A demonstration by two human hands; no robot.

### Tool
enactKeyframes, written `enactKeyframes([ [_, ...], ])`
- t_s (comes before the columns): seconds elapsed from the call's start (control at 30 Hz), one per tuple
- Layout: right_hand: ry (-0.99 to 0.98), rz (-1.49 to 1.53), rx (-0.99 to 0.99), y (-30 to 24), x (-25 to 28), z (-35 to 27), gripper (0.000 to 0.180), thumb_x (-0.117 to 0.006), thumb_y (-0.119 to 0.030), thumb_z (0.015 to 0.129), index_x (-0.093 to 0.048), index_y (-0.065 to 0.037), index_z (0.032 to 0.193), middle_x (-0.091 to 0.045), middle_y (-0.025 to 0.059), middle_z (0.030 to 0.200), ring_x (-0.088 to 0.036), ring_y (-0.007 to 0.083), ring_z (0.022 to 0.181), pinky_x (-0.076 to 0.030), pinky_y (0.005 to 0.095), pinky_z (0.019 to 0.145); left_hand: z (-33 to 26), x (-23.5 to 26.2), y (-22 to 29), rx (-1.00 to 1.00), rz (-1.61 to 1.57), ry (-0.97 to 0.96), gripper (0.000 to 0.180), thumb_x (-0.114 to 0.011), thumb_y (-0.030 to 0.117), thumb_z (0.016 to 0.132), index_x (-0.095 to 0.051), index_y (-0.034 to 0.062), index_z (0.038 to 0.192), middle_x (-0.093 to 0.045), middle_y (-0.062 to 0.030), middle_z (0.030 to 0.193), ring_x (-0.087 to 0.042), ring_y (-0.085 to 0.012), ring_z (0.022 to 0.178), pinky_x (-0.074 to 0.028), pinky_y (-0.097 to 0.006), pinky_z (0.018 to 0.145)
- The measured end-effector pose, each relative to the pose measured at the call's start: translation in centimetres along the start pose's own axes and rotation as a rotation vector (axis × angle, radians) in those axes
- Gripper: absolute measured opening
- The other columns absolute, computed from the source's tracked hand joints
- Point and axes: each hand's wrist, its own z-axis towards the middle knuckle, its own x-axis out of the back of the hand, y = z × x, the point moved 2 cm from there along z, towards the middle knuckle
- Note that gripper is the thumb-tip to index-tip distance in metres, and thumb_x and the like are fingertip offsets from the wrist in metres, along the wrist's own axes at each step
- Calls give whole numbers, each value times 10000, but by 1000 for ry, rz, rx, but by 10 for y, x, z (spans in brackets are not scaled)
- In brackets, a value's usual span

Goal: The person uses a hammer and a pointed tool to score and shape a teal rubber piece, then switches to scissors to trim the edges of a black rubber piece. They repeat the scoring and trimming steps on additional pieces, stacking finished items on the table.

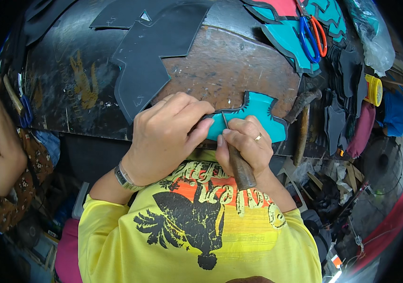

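Observation:
A teal piece of shoe-upper material with a folded black border [261,103] lies at the table's front edge, with short dark nicks along its inner curves. My left hand [164,133] pinches its left end between thumb and fingers. In my right hand [249,144] is an awl [240,169], its thick wooden handle angled toward my body. The thin metal tip touches the piece near its upper black edge, close to my left fingertips. Part of the piece is hidden under both hands.
Large black cut sheets [147,70] lie ahead on the worn table [220,61]. To the right are a hammer [301,134], stacked black pieces [345,70], teal pieces [281,40] and blue-and-orange-handled scissors [311,40]. A co-worker's arm [8,146] is at the far left, near other scissors [26,111].

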Motion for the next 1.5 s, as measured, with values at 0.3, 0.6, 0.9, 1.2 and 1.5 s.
enactKeyframes([
  [0.3,8,52,-15,-1,0,-1,294,-772,111,624,-633,-6,855,-641,125,862,-564,244,620,-445,351,558,-7,-2,-4,-52,-8,57,141,-764,89,832,-746,92,971,-679,-46,886,-698,-238,815,-565,-349,684],
  [0.6,9,48,11,2,0,-2,264,-756,84,701,-628,-7,914,-648,154,799,-582,236,604,-446,343,561,-7,-3,-5,-109,16,75,174,-775,74,792,-741,95,961,-644,-31,869,-671,-217,779,-545,-332,648],
  [0.9,0,32,-16,-3,-1,1,279,-766,111,635,-637,-1,856,-644,129,846,-581,249,632,-458,348,574,-5,-4,-3,-91,15,81,167,-793,50,770,-753,87,928,-667,-41,846,-672,-220,758,-544,-332,649],
  [1.2,18,60,-17,-1,-2,1,282,-763,102,642,-637,-1,873,-647,137,833,-573,246,621,-452,345,570,-4,-6,-4,-124,23,106,143,-786,68,768,-731,98,897,-631,-27,844,-648,-219,751,-539,-331,644],
  [1.5,2,63,17,1,-3,1,249,-744,90,700,-629,-10,897,-655,147,805,-576,232,617,-437,340,555,-5,-6,-3,-118,47,111,139,-791,69,771,-735,84,897,-638,-35,838,-654,-220,760,-542,-334,652],
])
